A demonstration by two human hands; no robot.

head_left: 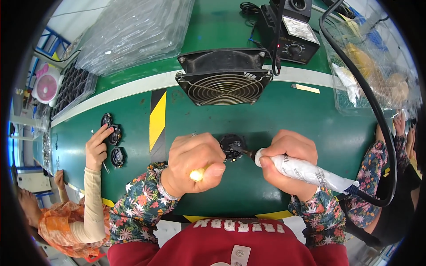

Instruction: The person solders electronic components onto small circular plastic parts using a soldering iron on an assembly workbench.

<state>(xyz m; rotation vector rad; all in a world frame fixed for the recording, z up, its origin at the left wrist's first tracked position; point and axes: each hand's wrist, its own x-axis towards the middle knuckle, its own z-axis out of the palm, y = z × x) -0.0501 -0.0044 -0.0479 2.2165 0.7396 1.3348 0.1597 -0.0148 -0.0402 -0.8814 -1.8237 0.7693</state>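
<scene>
Btwn L hand (curled, hold unclear) & R hand (fisted round wht-wrapped iron): circular blk part, nearer L.

Soldering iron in right fingers, tip at round black part

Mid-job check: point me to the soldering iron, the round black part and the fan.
Soldering iron [306,170]: head view, on its white-wrapped handle.
Round black part [229,143]: head view, on its face, left of the iron's tip.
Fan [223,88]: head view, middle of its wire grille.
</scene>
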